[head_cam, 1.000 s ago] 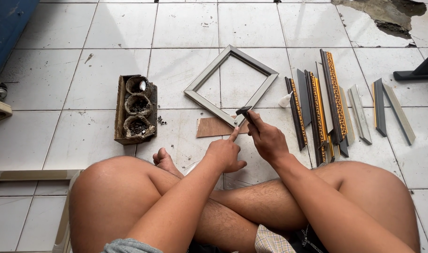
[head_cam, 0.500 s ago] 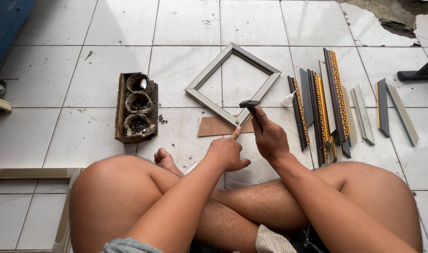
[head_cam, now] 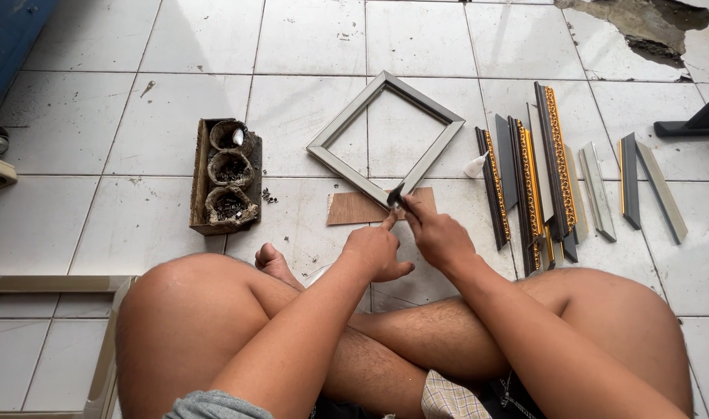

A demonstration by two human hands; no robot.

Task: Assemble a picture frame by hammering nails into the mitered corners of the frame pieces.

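A square silver picture frame (head_cam: 346, 124) lies tilted like a diamond on the white tiled floor, its near corner resting on a small brown board (head_cam: 354, 208). My right hand (head_cam: 440, 237) grips a small dark-headed hammer (head_cam: 395, 195) whose head sits at that near corner. My left hand (head_cam: 376, 250) is beside it, forefinger stretched to the frame's corner and the other fingers curled. Whether it pinches a nail is too small to tell. My bare crossed legs fill the bottom of the view.
A worn wooden box (head_cam: 226, 177) with three round cups of small nails stands left of the frame. Several cut lengths of gold, black and silver moulding (head_cam: 548, 174) lie to the right. Another frame (head_cam: 98, 341) lies at bottom left. A blue object (head_cam: 9, 35) is at top left.
My right hand has brought the hammer head down onto the frame's near corner. The left hand has stayed at the corner.
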